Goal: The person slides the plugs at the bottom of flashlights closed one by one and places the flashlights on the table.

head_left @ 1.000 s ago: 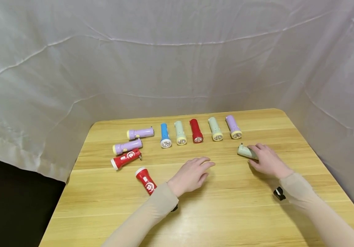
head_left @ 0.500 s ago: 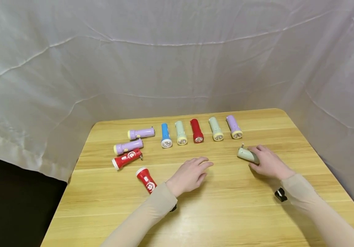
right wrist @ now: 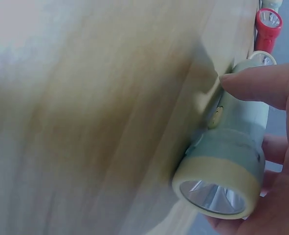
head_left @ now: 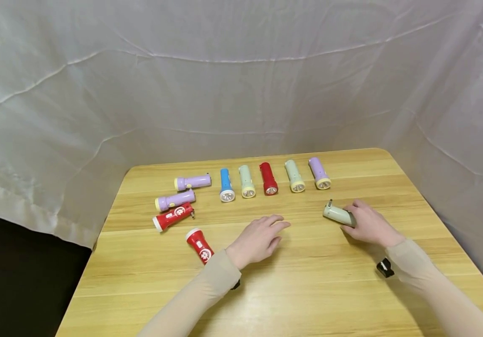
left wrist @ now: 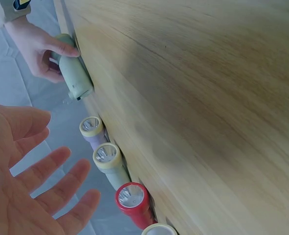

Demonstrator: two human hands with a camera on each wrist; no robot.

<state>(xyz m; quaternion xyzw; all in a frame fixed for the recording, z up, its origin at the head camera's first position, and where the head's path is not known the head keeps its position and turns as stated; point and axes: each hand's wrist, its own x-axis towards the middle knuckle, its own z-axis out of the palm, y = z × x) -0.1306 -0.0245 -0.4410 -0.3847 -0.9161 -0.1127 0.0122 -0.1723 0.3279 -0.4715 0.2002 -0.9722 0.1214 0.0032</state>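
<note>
My right hand grips a pale green flashlight at the right of the table. In the right wrist view the thumb lies along one side of that flashlight, the fingers come round the other, and its cream-rimmed lens faces the camera. A small loop sticks up from its tail end. My left hand is over the middle of the table, palm down and fingers relaxed. The left wrist view shows nothing in that hand. Beside the left forearm lies a red flashlight, its tail end hidden by the sleeve.
Along the back lie a blue flashlight, a green one, a red one, another green one and a purple one. At the left are two purple flashlights, one nearer, and a red one. Grey cloth hangs behind.
The right hand has shifted slightly toward me with the green flashlight, more of whose body now shows. The left hand has barely moved, and the other flashlights lie as before.
</note>
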